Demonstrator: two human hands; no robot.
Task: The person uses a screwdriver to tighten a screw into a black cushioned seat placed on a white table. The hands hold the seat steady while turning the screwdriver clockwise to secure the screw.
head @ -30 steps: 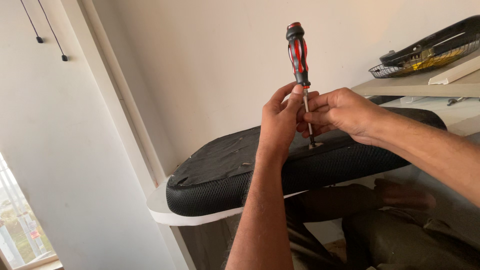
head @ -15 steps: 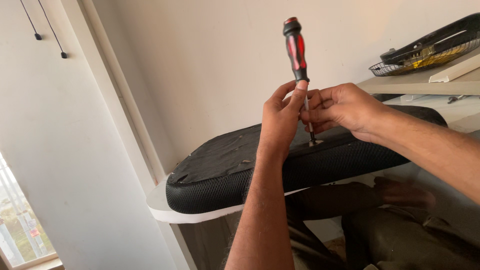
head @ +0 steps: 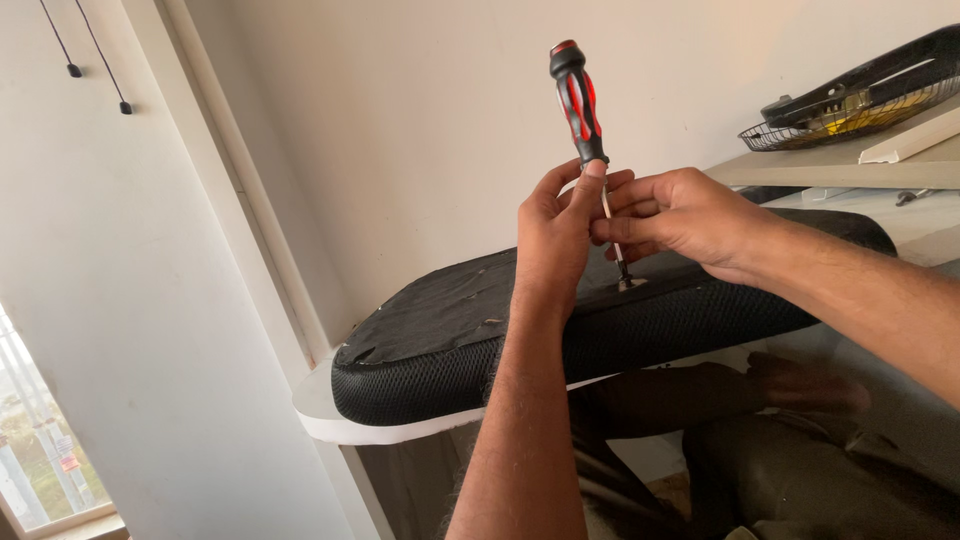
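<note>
— Pale walls are closing in this corner, a window (head: pixel 40 470) is letting in daylight at the lower left, and two blind cords (head: pixel 95 60) are hanging beside it. What is the person working on?

— An upturned seat cushion (head: pixel 450 350), black mesh round its side, black fabric on top, a white edge showing beneath. It is lying tilted, its far end reaching toward the shelf (head: pixel 840 170) on the right.

— And the tool?

— A screwdriver (head: pixel 580 105) with a red and black handle is standing nearly upright, leaning slightly left, its tip sitting in a screw (head: pixel 627 283) near the cushion's back edge, right of its middle.

— How are the hands sitting?

— Both are closing on the metal shaft just below the handle. The left hand (head: pixel 555 235) is pinching it from the left, fingertips touching the handle's base. The right hand (head: pixel 680 220) is curling its fingers round the shaft from the right, touching the left hand's fingers.

— Anything on that shelf?

— A black wire fan guard (head: pixel 850 100) is resting at its far edge, with a pale strip (head: pixel 905 145) lying just beside it.
</note>
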